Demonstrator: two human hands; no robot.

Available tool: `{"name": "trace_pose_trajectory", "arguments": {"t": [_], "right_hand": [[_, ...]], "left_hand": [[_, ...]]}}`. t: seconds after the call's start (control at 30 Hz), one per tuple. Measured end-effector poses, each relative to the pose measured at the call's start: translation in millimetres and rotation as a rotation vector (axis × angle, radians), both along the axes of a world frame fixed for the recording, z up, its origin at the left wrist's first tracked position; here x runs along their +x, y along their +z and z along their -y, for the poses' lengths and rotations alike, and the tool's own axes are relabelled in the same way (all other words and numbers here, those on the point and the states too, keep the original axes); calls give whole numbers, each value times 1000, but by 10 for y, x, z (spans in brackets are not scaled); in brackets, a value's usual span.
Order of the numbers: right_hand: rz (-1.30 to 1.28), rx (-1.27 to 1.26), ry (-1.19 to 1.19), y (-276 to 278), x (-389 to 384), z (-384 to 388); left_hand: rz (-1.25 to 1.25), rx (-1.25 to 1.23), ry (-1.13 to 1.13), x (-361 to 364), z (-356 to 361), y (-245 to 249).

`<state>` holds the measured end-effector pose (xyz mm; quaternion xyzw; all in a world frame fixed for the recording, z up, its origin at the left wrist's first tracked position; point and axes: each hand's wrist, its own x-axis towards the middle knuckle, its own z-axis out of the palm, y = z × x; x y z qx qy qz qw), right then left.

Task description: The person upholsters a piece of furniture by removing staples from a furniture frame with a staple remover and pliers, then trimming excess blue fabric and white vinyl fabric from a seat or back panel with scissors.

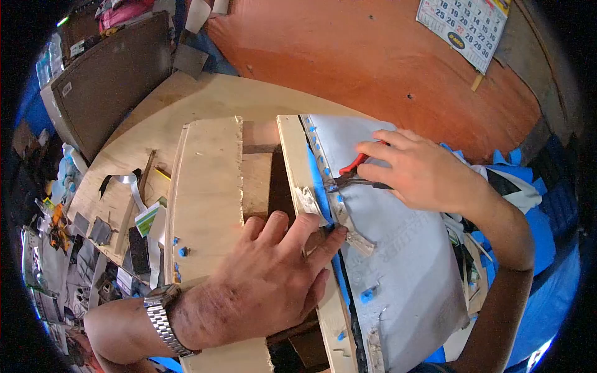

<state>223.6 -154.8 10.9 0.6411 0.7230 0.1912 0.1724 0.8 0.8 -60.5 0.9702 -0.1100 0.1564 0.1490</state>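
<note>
Pliers with a red handle are in my right hand, fingers wrapped round the handles. Their jaws touch the blue strip along the edge of a wooden frame. My left hand, a metal watch on its wrist, lies over the frame, fingers spread, fingertips on the strip and a torn bit of material beside it. Grey-white sheet covers the right part, with small blue scraps on it. A pale wooden board lies on the left, partly under my left hand.
A round wooden table holds a yellow pencil, a ribbon and a dark phone-like object. A brown panel stands at the back left. Clutter fills the left edge. A calendar hangs at the back right; blue fabric lies right.
</note>
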Motion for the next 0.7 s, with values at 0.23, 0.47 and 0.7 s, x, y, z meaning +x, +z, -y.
{"name": "trace_pose_trajectory", "arguments": {"t": [0.23, 0.47, 0.7], "right_hand": [[-165, -253, -194, 141, -64, -56], [-1121, -784, -665, 247, 774, -765], [-1414, -779, -637, 97, 887, -693]], "left_hand": [[-6, 13, 10, -24, 8, 6], [4, 6, 9, 15, 1, 5], [42, 19, 12, 1, -12, -15]]}}
